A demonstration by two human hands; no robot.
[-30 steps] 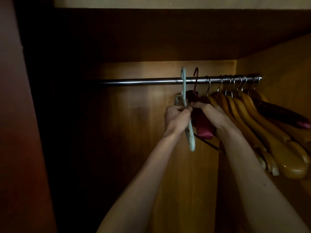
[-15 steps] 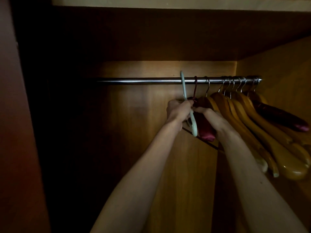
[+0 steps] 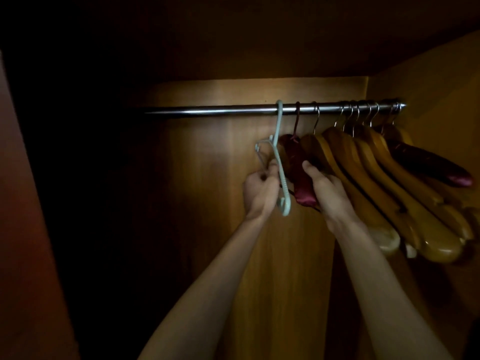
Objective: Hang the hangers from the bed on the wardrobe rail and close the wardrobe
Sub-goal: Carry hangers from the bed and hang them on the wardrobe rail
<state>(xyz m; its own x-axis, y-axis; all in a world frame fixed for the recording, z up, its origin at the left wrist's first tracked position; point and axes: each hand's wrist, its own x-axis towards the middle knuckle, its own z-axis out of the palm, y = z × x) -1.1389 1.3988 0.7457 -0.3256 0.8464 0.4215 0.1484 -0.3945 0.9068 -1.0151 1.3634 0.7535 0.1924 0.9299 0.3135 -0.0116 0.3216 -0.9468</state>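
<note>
A metal wardrobe rail (image 3: 207,111) runs across the open wardrobe. A pale green plastic hanger (image 3: 280,162) hangs with its hook over the rail, and my left hand (image 3: 259,189) grips its lower arm. Just right of it hangs a dark red padded hanger (image 3: 298,167), hook on the rail. My right hand (image 3: 328,193) lies against the padded hanger and the nearest wooden hanger (image 3: 337,157), fingers curled around them. Several more wooden hangers (image 3: 405,193) hang bunched at the rail's right end.
The wardrobe's wooden back panel (image 3: 207,203) is lit in the middle. The right side wall (image 3: 441,81) is close behind the bunched hangers. A reddish door or side panel (image 3: 23,229) stands at the left edge. A second dark red padded hanger (image 3: 431,162) sticks out at the right.
The green hanger's hook has come down onto the rail, as has the red padded hanger's hook. My hands have dropped lower along the hangers, and my view has moved closer.
</note>
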